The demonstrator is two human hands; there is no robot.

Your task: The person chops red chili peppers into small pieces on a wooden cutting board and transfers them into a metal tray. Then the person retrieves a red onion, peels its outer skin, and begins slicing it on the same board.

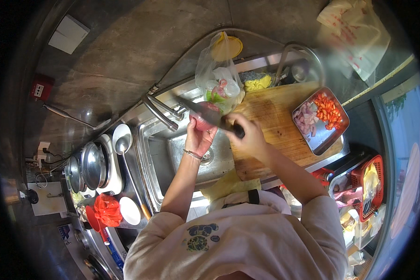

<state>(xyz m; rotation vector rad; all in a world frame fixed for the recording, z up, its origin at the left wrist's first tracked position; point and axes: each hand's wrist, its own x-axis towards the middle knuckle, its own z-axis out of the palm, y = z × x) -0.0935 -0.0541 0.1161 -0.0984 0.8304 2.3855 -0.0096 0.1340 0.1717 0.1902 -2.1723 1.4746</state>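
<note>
Above the steel sink [162,150], my left hand [197,138] holds a red onion [204,108] by its lower side. My right hand [246,136] grips the dark handle of a kitchen knife [207,113]. The wide blade lies across the onion as seen from here; whether it touches the skin cannot be made out. Just beyond the onion hangs a clear plastic bag [213,77] holding scraps. On the wooden cutting board [262,140], at its right end, rests a metal tray [318,141] with chopped onion [306,117] and chopped red peppers [328,111].
A faucet [161,113] arches over the sink's left part. Left of the sink are a long-handled ladle [133,168], a white bowl [130,210], lidded pots [92,164] and a red plastic bag [107,210]. A red basket [377,189] stands at the right. A yellow cloth [258,83] lies behind the board.
</note>
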